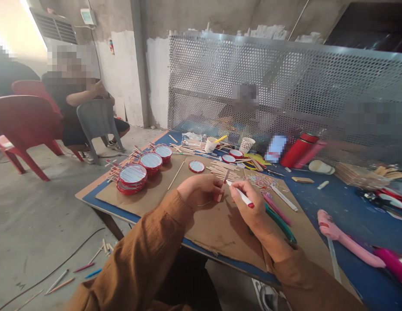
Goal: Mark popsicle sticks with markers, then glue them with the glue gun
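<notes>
In the middle of the head view my left hand [202,189] is closed around a short flat wooden stick [225,176], held upright above the cardboard. My right hand [253,205] grips a white marker [240,195] with a red end, its tip close to or touching the stick's side; I cannot tell which. Just beyond lies a pile of loose wooden sticks [222,170]. A small round red-rimmed piece [196,166] rests on the cardboard [175,201] behind my left hand. Right of the pile are scattered colourful rubber bands [264,181].
Stacks of red-rimmed round pieces [132,173] with sticks jutting out stand at the left. A pink glue gun [350,248], a teal-handled tool [282,224] and a red bottle [299,150] are on the right. A perforated metal panel [201,77] bounds the back. Another person sits at far left.
</notes>
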Demonstrator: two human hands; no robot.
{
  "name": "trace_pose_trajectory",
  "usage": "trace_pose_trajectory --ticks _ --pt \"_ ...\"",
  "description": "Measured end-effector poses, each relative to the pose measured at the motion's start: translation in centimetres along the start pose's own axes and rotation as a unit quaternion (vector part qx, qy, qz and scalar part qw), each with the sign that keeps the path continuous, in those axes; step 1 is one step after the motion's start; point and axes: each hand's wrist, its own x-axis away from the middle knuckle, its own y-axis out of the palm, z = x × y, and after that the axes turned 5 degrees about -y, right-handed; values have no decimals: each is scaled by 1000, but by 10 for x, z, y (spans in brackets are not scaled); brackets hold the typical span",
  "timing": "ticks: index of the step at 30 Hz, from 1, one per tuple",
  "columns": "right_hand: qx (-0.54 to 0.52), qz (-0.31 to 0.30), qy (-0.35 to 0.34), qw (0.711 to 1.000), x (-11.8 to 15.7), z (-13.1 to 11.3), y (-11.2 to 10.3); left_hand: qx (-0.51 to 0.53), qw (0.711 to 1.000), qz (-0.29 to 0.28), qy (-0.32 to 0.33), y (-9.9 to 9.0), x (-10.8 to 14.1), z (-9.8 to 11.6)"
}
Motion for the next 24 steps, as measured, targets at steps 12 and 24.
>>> trace_pose_trajectory --ticks 12,24 --pt "-4 -7 20 1000 0 0 0 -15 1000 7 -16 0 1 4" --pt "0 -15 14 1000 -3 -3 -1 -31 999 11 -12 0 1 1"
